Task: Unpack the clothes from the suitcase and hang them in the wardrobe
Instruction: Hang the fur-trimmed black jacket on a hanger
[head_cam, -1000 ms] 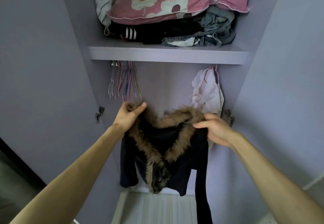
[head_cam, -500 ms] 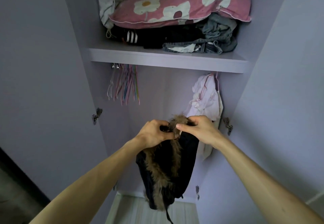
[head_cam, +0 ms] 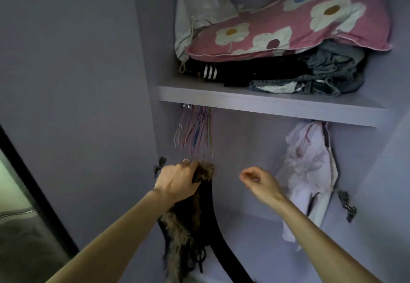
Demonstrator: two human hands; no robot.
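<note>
Lilac wardrobe (head_cam: 266, 103) stood open. Left hand (head_cam: 177, 180) gripped the jacket (head_cam: 188, 223) by its fur collar; right hand (head_cam: 259, 183) was loosely curled, empty. Jacket looked soft, light, floppy.

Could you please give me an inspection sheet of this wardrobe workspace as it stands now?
Surface: shelf carries a pillow on top of folded clothes.
Job's things: fur-trimmed jacket hangs bunched from the left hand; empty hangers hang under the shelf at left; suitcase not in view.
Clutter: white garment hangs at right.
Hands: left hand grips the jacket's collar; right hand is loosely curled, holds nothing, apart from the jacket.
Cables: nothing seen.
Surroundings: purple wardrobe, doors open, hinges on both sides.
</note>
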